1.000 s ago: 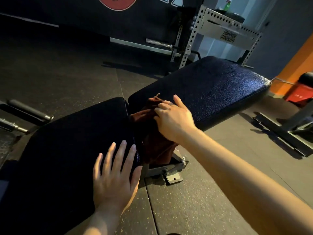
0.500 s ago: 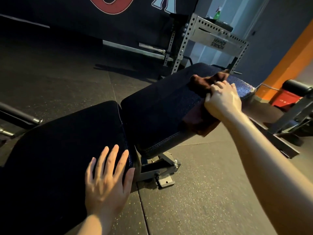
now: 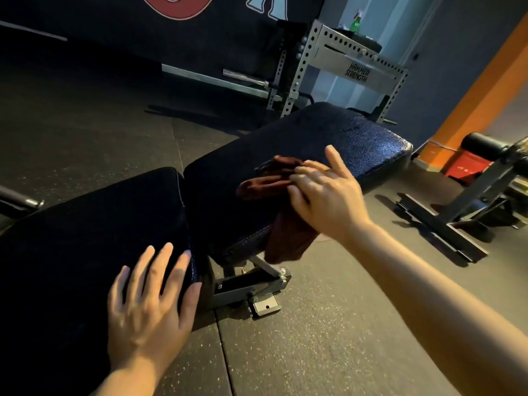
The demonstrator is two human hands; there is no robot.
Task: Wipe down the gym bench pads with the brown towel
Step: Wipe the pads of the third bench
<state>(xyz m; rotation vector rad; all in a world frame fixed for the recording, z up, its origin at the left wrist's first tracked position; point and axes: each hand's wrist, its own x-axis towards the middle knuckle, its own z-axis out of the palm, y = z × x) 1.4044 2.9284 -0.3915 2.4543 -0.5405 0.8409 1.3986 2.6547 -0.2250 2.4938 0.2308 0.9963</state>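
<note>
The black gym bench has a seat pad (image 3: pixel 94 224) near me and a longer back pad (image 3: pixel 357 138) beyond it. The brown towel (image 3: pixel 265 185) lies bunched across the middle of the back pad, and one end hangs over the pad's near side. My right hand (image 3: pixel 325 201) presses the towel onto the pad with fingers laid fairly straight over it and the thumb raised. My left hand (image 3: pixel 148 307) rests flat, fingers spread, on the corner of the seat pad by the gap between the pads.
The bench's metal frame and foot bracket (image 3: pixel 257 287) stick out below the gap. A perforated steel rack (image 3: pixel 354 70) with a barbell (image 3: pixel 245 77) stands behind, a green spray bottle (image 3: pixel 355 22) on top. Another machine's base (image 3: pixel 445 227) lies on the floor at right.
My right hand slid the towel from the gap between the pads out to the back pad's far end, then back to its middle. The left hand stayed on the seat pad.
</note>
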